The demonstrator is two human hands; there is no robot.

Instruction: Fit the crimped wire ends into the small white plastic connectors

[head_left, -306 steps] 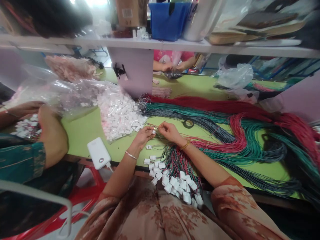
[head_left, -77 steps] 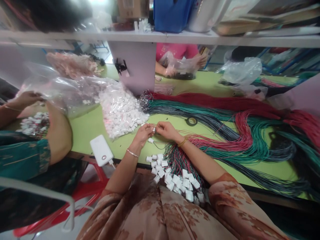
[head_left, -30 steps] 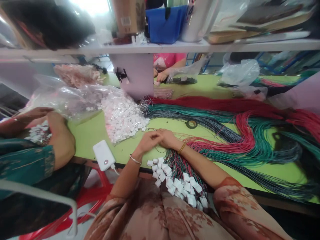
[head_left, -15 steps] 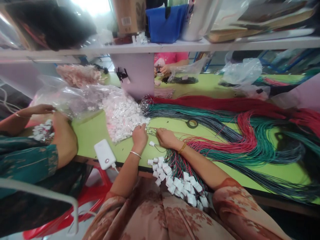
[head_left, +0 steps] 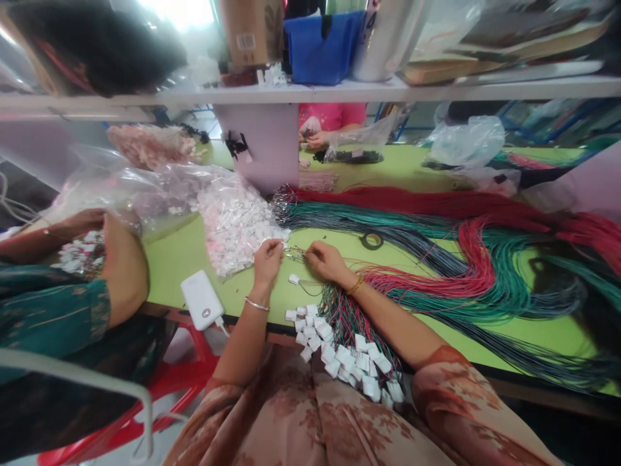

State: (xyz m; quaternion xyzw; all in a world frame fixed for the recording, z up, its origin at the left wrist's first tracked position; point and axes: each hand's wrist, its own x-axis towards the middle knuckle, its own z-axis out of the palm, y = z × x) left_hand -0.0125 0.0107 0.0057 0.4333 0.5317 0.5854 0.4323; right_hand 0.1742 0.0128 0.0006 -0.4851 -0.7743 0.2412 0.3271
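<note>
My left hand (head_left: 268, 260) is closed at the right edge of a clear bag of white connectors (head_left: 237, 226); what its fingertips pinch is too small to name. Close by on the right, my right hand (head_left: 326, 260) is closed around the ends of thin wires (head_left: 295, 254), whose metal tips show in the gap between the hands. A single white connector (head_left: 294, 279) lies on the green table just below them. Under my right forearm, red, green and black wires with several white connectors (head_left: 352, 359) hang over the table's front edge.
Long bundles of red wires (head_left: 402, 197), green wires (head_left: 514, 285) and black wires (head_left: 427, 246) stretch right. A tape roll (head_left: 372, 241) lies behind my right hand, a white power bank (head_left: 202, 299) at left. One person sits at left, another across; a shelf (head_left: 310, 92) runs above.
My left hand has shifted slightly left, and the gap between my hands shows more of the wire tips. My right hand has turned a little, its fingers still closed.
</note>
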